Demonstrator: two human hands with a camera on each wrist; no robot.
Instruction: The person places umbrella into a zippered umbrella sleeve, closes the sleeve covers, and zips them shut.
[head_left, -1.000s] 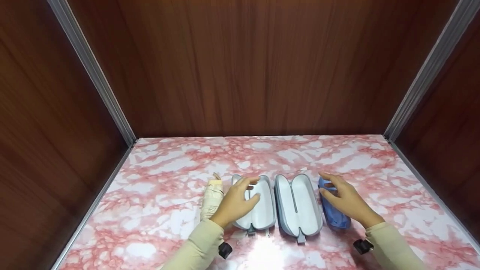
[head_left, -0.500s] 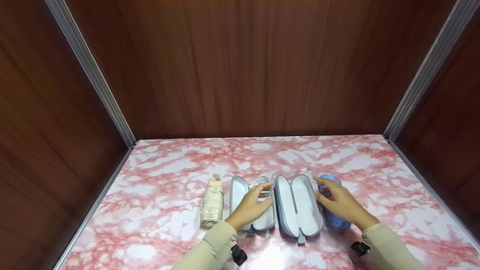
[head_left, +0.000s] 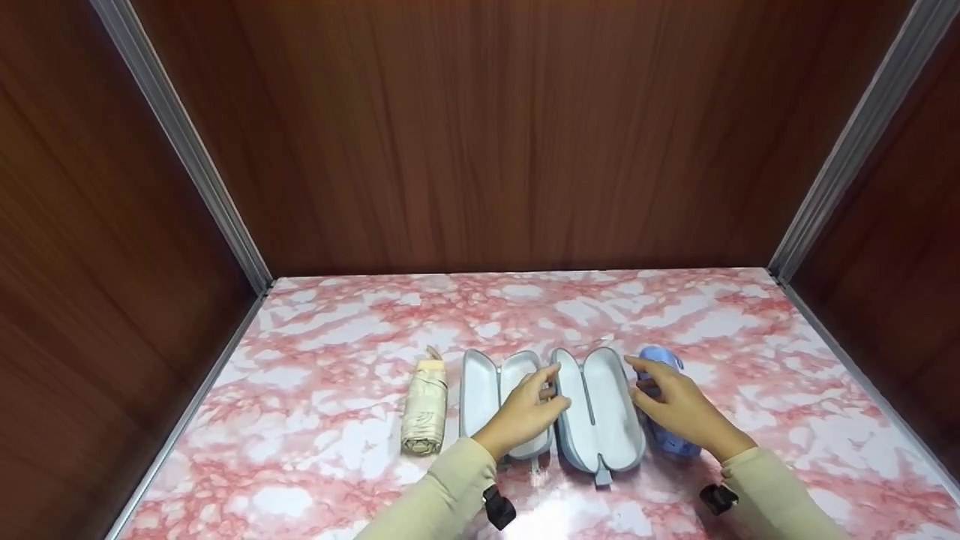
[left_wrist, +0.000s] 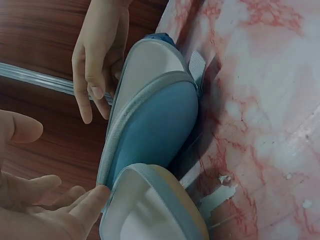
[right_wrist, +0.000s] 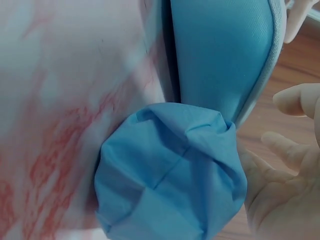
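Note:
Two unzipped light-blue cases with white linings stand side by side, spread open: a left case (head_left: 478, 386) and a right case (head_left: 613, 420). My left hand (head_left: 527, 412), fingers loosely bent, hovers over the right half of the left case, fingertips by the right case's near rim. My right hand (head_left: 679, 405) hangs between the right case and a rolled blue umbrella (head_left: 679, 441), partly covering it; nothing is in its fingers. In the right wrist view the umbrella's folded end (right_wrist: 170, 175) lies beside the case's blue shell (right_wrist: 225, 55). A rolled beige umbrella (head_left: 424, 411) lies left of the cases.
A red-and-white marbled table (head_left: 315, 420) carries everything. Brown wood-grain panels (head_left: 480, 135) with grey metal corner posts (head_left: 187, 150) enclose its back and sides. Each case has a small pull tab (head_left: 603, 477) at its front end.
My left hand has moved right, from beside the beige umbrella across the left case to its right edge. My right hand has shifted slightly left, uncovering the far end of the blue umbrella.

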